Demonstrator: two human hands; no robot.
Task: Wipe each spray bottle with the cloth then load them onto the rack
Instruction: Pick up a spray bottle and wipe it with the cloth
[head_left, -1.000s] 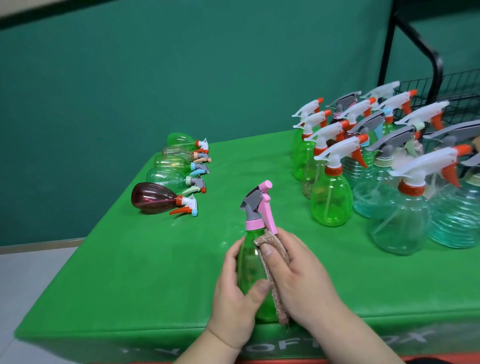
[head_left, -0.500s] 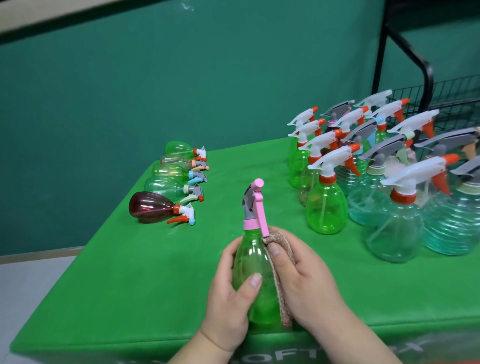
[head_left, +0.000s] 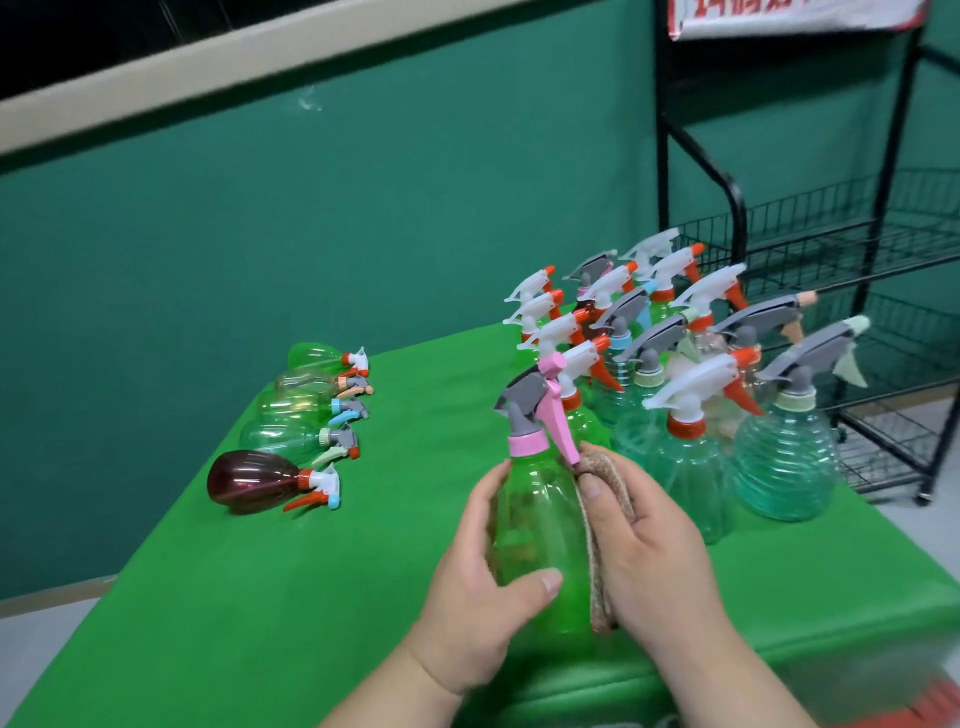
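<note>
Gripping the green spray bottle (head_left: 537, 519) low in the centre of the frame, the left hand (head_left: 478, 587) is curling its fingers round the far side of the body while the thumb is lying across the front. The right hand (head_left: 660, 561) is pressing a folded brown cloth (head_left: 605, 566) against the right flank of the bottle, thumb on the cloth near the shoulder. The bottle is standing upright over the near edge of the green table (head_left: 260, 597); whether its base is touching the table cannot be told.

The see-through body is showing no liquid, so the bottle is probably light. Its thin plastic wall is likely flexing under a hard squeeze, and the smooth surface is probably slippery. The best hold is likely the body's widest part or the neck under the pink collar (head_left: 527, 446), not the trigger (head_left: 563, 431). The cloth looks soft and is folding easily.

The black wire rack (head_left: 883, 249) is standing at the right edge of the frame, beyond a cluster of upright bottles (head_left: 691, 415).
</note>
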